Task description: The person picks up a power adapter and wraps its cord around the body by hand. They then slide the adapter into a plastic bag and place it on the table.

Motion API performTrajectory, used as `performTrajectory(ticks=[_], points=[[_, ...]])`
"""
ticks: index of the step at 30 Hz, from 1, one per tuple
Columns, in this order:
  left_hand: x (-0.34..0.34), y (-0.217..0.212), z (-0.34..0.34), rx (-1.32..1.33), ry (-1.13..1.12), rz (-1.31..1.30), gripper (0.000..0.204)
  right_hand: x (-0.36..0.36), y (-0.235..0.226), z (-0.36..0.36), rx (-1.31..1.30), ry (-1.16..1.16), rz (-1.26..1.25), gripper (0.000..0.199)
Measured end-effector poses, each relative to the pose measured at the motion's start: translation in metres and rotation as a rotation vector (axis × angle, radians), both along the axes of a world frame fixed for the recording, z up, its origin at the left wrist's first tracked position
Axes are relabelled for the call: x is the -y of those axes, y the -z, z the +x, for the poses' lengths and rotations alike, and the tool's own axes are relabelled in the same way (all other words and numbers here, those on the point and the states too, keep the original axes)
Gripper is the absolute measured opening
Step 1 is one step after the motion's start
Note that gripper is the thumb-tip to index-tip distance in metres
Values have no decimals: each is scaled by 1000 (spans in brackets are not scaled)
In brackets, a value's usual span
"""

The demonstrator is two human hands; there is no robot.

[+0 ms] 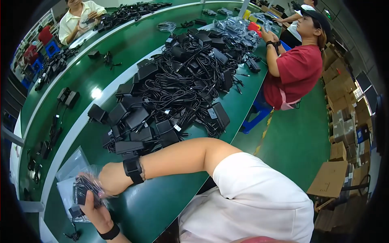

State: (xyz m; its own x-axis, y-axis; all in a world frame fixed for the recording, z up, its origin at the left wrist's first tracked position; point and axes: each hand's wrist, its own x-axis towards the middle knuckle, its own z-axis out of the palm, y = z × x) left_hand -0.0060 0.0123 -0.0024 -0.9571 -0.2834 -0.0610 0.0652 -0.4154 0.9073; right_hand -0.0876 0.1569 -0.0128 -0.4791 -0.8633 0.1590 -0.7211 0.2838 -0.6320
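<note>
At the lower left, both my hands are together on a black power adapter (82,190) wrapped in a clear plastic bag (96,173). My left hand (96,214) grips the adapter from below, its thumb lying along the near side. From the right, my right hand (113,179) reaches over and is closed on the bag; its fingertips are partly hidden behind the film. Beneath them lie flat clear bags (67,187) on the green table. A black plug block (75,210) shows just below the adapter, with a short cable (73,235) near it.
A large heap of black adapters with coiled cables (178,87) covers the table ahead. Crumpled clear bags (235,28) lie at its far end. Beyond a pale rail, a green belt (87,109) carries scattered adapters. A co-worker in red (300,67) sits at the right; cardboard boxes (344,125) stand behind.
</note>
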Motion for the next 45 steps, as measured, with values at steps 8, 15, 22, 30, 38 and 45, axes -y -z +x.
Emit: performTrajectory(ticks=[8, 15, 22, 30, 38, 45], points=[[47, -16, 22, 118, 124, 280, 36, 28, -27, 21, 102, 8, -120, 80], [29, -15, -7, -39, -81, 513, 26, 7, -16, 8, 225, 101, -649, 41], [35, -19, 5, -71, -121, 563, 19, 15, -23, 14, 569, 75, -579, 12], [35, -32, 14, -162, 69, 583, 27, -15, -73, 5, 263, 187, -726, 12], [27, -34, 16, -324, 30, 506, 35, 23, -33, 40, 1322, -130, -680, 65], [3, -30, 18, -349, 42, 314, 60, 27, -38, 35, 1347, 57, -756, 40]])
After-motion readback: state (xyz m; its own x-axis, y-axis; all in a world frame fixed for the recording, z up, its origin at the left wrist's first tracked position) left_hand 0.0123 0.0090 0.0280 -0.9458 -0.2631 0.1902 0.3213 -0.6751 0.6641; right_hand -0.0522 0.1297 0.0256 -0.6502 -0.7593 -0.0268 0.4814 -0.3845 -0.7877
